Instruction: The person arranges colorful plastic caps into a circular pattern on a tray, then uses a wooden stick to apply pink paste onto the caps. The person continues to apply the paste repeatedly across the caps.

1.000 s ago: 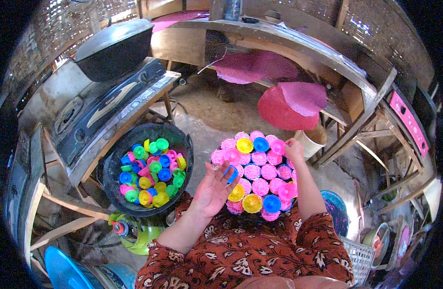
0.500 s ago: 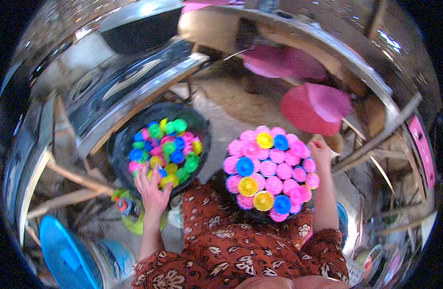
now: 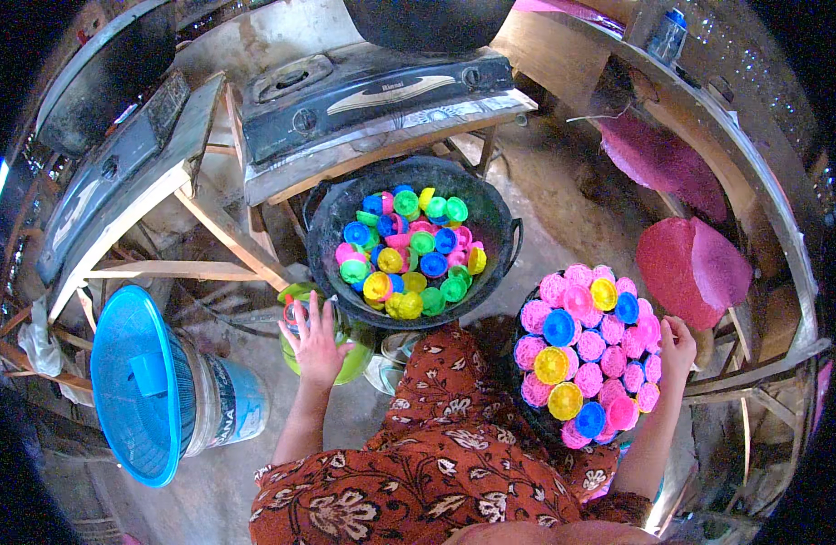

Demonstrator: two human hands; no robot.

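Cups point(image 3: 590, 345), mostly pink, sat clustered in front of you, right of the black wok point(image 3: 330, 272) | they seemed light, soft-topped, easily dented, best taken by their rims | your right fingers point(image 3: 676, 331) bent at the cluster's edge, grip unclear | your left fingers point(image 3: 315, 318) spread empty by the green gas cylinder point(image 3: 357, 352)

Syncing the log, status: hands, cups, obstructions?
Left hand spread, above green container. Right hand at right edge of packed cups. Loose cups inside black pan. No obstruction visible.
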